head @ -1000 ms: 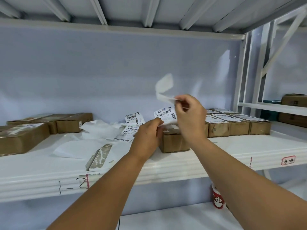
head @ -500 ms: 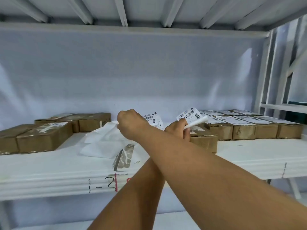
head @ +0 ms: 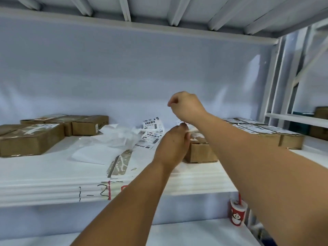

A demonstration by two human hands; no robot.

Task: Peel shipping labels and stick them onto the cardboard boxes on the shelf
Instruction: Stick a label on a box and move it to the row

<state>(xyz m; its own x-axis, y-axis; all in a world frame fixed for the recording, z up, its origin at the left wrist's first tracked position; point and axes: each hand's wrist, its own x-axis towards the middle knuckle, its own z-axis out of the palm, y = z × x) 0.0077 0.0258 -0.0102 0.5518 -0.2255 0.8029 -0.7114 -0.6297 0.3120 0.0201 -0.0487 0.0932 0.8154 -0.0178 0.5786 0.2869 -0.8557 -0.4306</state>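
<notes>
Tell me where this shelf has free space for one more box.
Bare shelf lies along the front edge, between the left brown boxes and the backing papers. The middle is crowded: papers, loose labels and the front box. Right of that box, the right arm hides the surface.

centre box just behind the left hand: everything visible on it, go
The box is small, brown cardboard and closed. It lies flat on the white shelf near the front edge. Its front face is plain, with no label. The top shows something pale, tape or paper, but is mostly hidden by the right forearm. The left hand, pinching a label, covers the box's left corner. Whether the hand touches the box cannot be told.
</notes>
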